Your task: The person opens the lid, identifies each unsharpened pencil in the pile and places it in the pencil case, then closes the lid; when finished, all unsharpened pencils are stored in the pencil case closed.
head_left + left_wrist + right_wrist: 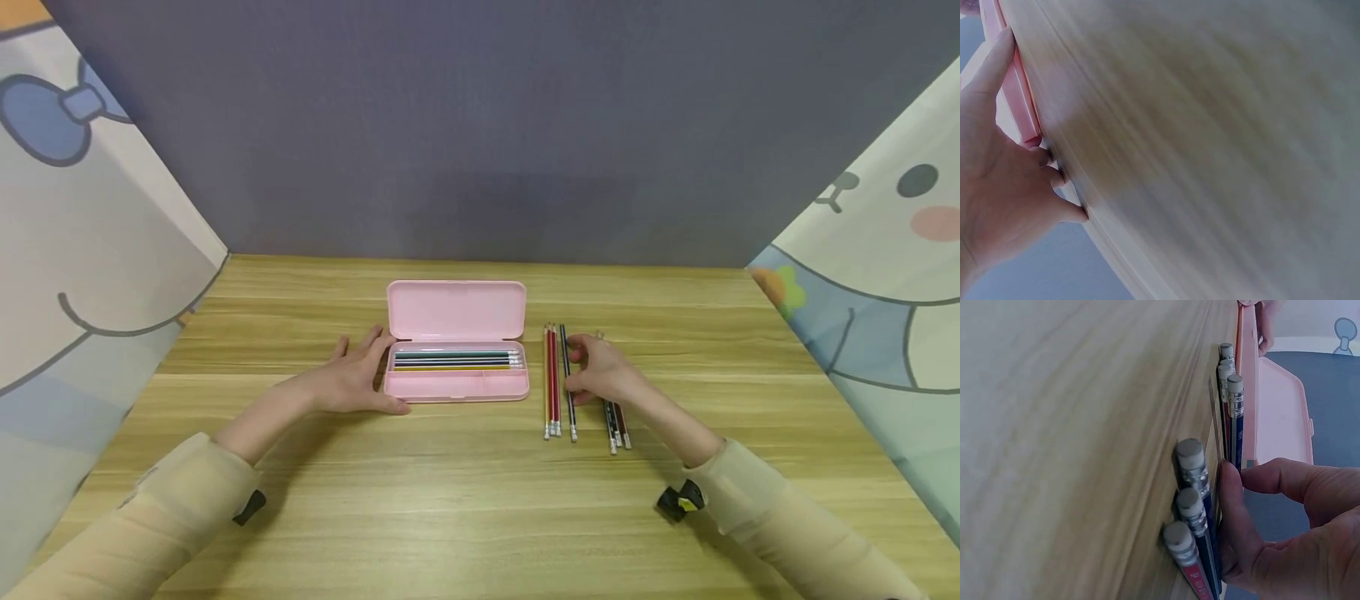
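An open pink pencil case (435, 385) holds a row of green, dark and yellow pencils (453, 360) in its rear compartment. My left hand (348, 379) rests against the case's left end, thumb along the front wall and fingers spread behind. Right of the case, my right hand (603, 372) pinches a dark blue pencil (1238, 434) between thumb and finger, its eraser end toward me. Just left of that pencil lie one yellow and several red pencils (554, 383). Under the right hand a second group of dark and red pencils (618, 425) is partly hidden.
The case's lid (457, 310) stands raised at the back. Behind the wooden table (450, 500) rises a grey panel (480, 125), with cartoon-printed sheets (885, 267) at both sides.
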Demonstrator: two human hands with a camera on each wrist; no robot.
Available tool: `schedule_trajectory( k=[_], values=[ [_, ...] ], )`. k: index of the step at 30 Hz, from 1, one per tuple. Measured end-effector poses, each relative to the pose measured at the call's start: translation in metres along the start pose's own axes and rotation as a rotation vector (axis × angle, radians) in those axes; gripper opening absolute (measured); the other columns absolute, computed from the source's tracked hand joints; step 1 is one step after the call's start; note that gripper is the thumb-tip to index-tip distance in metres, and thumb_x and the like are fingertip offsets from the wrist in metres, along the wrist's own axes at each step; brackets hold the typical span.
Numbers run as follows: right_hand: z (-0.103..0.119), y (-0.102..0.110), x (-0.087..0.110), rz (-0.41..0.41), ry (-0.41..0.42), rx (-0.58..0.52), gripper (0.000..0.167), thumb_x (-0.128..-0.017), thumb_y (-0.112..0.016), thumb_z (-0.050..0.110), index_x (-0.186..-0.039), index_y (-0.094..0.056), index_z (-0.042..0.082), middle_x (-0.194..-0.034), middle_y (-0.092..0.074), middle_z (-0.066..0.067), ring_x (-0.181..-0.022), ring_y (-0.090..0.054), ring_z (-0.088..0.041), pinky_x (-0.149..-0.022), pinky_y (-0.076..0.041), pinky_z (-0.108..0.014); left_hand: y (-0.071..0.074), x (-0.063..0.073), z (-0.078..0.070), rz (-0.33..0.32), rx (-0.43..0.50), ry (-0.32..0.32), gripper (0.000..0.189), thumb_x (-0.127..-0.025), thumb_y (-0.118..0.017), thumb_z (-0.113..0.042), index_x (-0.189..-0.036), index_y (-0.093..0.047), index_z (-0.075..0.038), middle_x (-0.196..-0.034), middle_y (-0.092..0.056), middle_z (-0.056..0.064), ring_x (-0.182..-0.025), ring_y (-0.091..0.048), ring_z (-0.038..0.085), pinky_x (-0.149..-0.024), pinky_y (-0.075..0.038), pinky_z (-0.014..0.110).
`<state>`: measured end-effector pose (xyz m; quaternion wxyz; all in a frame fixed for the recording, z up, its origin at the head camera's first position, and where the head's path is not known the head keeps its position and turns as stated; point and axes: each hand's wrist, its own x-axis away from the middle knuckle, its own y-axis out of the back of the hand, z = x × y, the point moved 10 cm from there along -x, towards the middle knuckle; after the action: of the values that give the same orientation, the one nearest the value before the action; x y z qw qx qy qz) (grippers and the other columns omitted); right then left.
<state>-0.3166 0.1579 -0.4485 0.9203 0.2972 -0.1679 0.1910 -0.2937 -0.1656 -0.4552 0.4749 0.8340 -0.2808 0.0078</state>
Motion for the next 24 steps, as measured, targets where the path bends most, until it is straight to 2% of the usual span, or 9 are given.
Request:
schedule_trajectory(
  k=[9, 19, 24],
  values=[
    [-0.001, 0.004, 0.002, 0.034, 0.015, -0.107, 0.091, -0.081, -0.064, -0.01, -0.158, -0.017, -0.011, -0.135, -0.042, -0.028, -0.082, -0.064, -0.019, -0.072, -0.064, -0.031, 0.001, 0.0, 0.0, 0.007, 0.005, 0.002, 0.104, -0.082, -0.079, -0.061, -0.153, -0.02, -0.013, -0.166, -0.019, 0.036, -0.161, 0.003, 0.045, -0.12, 0.008, 0.076],
    [0.0, 0.008, 0.006, 0.048, 0.028, -0.195, 0.089, -0.085, -0.065, -0.011, -0.159, -0.015, -0.011, -0.134, -0.041, -0.026, -0.09, -0.06, -0.018, -0.073, -0.064, -0.029, 0.001, 0.001, -0.001, 0.014, 0.001, 0.001, 0.106, -0.083, -0.077, -0.061, -0.155, -0.017, -0.011, -0.167, -0.009, 0.037, -0.161, 0.001, 0.046, -0.12, 0.009, 0.076],
    [0.001, 0.011, 0.006, 0.028, 0.029, -0.224, 0.087, -0.086, -0.064, -0.011, -0.16, -0.018, -0.007, -0.137, -0.042, -0.026, -0.088, -0.059, -0.016, -0.074, -0.063, -0.028, 0.002, 0.002, -0.001, 0.011, 0.006, -0.002, 0.104, -0.083, -0.078, -0.061, -0.153, -0.02, -0.012, -0.167, -0.013, 0.037, -0.16, 0.002, 0.046, -0.12, 0.009, 0.076]
  ],
)
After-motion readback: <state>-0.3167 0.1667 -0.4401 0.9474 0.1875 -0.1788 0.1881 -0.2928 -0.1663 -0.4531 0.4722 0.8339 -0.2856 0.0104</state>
